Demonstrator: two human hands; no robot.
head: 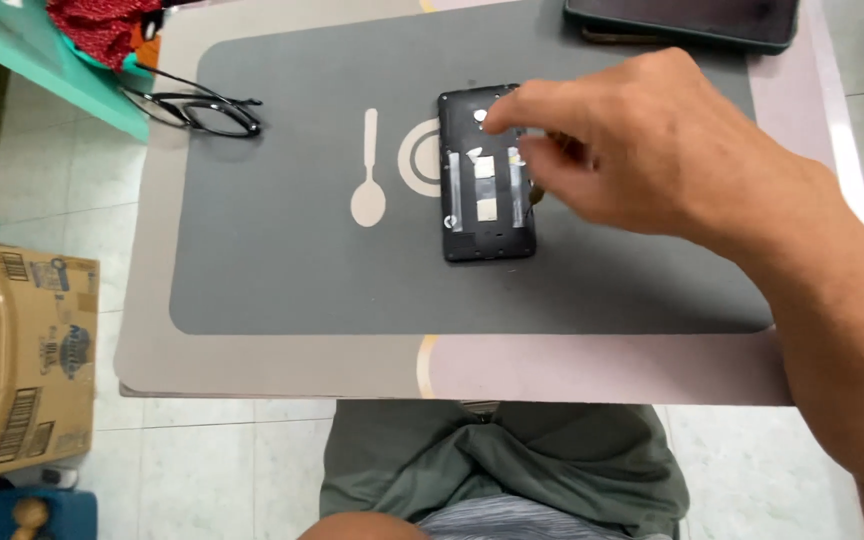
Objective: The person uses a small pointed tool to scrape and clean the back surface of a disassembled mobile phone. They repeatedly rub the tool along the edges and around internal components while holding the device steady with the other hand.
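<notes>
A black phone (pixel 479 215) with its back cover off lies on the dark grey placemat (pixel 282 250), showing its inner frame and pale strips. My right hand (pixel 642 150) reaches in from the right and hovers over the phone's upper right part, fingers curled, fingertips touching or just above the phone near its top. I cannot tell whether something small is pinched between the fingers. My left hand is out of view.
Black-framed glasses (pixel 207 110) lie at the mat's upper left. A dark tablet (pixel 682 22) sits at the table's far edge. A cardboard box (pixel 17 350) stands on the tiled floor at left, beside a teal shelf (pixel 42 60) with red cloth.
</notes>
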